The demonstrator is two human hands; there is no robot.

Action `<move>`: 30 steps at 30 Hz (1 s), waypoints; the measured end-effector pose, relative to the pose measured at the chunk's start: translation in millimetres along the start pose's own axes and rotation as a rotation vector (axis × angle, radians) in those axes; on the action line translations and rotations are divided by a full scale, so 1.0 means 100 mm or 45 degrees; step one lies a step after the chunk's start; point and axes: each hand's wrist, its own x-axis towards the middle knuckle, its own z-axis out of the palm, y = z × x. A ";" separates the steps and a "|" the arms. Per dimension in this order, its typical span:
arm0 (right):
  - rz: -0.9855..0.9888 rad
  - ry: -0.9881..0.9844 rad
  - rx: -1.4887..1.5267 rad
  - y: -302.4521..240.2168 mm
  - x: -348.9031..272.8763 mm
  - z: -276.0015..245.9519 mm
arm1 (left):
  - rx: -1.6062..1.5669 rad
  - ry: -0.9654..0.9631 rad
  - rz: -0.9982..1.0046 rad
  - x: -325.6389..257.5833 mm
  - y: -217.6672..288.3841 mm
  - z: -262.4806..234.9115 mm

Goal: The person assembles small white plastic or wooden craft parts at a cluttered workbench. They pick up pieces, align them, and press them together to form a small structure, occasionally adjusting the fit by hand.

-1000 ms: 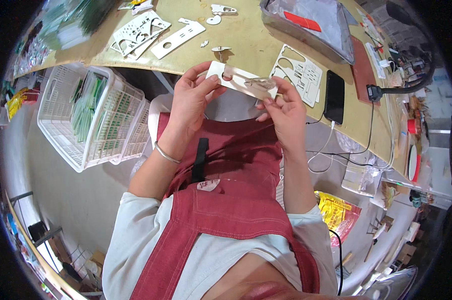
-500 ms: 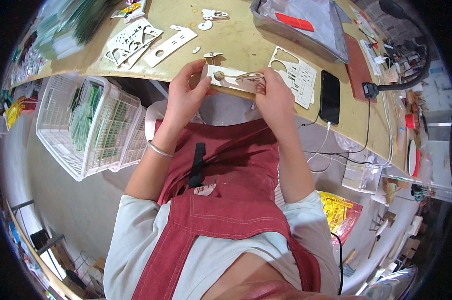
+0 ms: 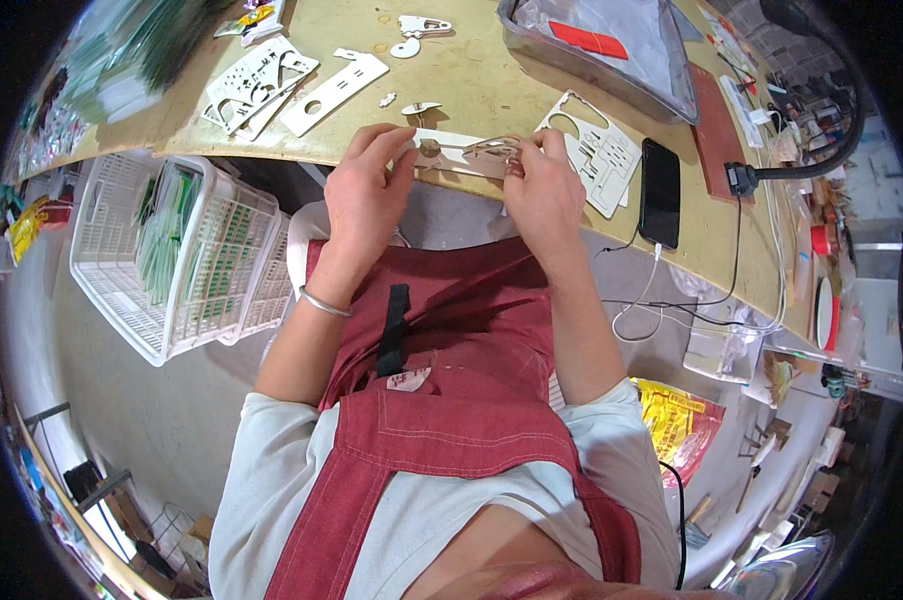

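Just off the table's front edge I hold a pale flat cut-out panel (image 3: 449,139), with a round opening toward its left and long curved cutouts toward its right. My left hand (image 3: 363,195) is closed on the left end, thumb and fingers pinching it. The fingertips of my right hand (image 3: 546,190) grip the right end and cover part of it. Beyond the panel lie a small pointed pale piece (image 3: 421,108) and a tiny toothed piece (image 3: 387,100). Close to my right fingers rests a larger cut-out sheet (image 3: 603,160).
More pale sheets (image 3: 261,82) and a long panel (image 3: 336,95) lie at left on the table (image 3: 461,85). A grey metal tray (image 3: 596,75) stands behind. A phone (image 3: 659,195) with cables sits at right. A white basket (image 3: 186,270) stands on the floor at left.
My left hand has shifted slightly left, and its thumb has drawn back toward the panel's end. My right fingers have moved from lying over the panel to a fingertip grip.
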 end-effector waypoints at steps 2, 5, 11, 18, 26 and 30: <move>-0.008 0.000 0.002 -0.02 0.00 0.03 | -0.005 -0.010 0.024 -0.01 0.00 0.04; 0.008 -0.022 -0.026 -0.02 -0.01 0.05 | -0.036 0.016 0.023 0.02 -0.03 0.03; 0.005 -0.007 -0.046 -0.01 -0.03 0.06 | 0.229 -0.131 0.095 0.35 -0.11 -0.17; -0.094 0.072 -0.009 0.02 -0.08 0.10 | 0.160 -0.217 0.328 0.56 -0.39 -0.02; -0.142 0.137 -0.140 0.02 -0.15 0.17 | -0.246 -0.157 0.085 0.15 -0.22 -0.09; -0.159 0.160 -0.163 0.02 -0.16 0.19 | -0.221 -0.159 0.120 0.10 -0.13 -0.06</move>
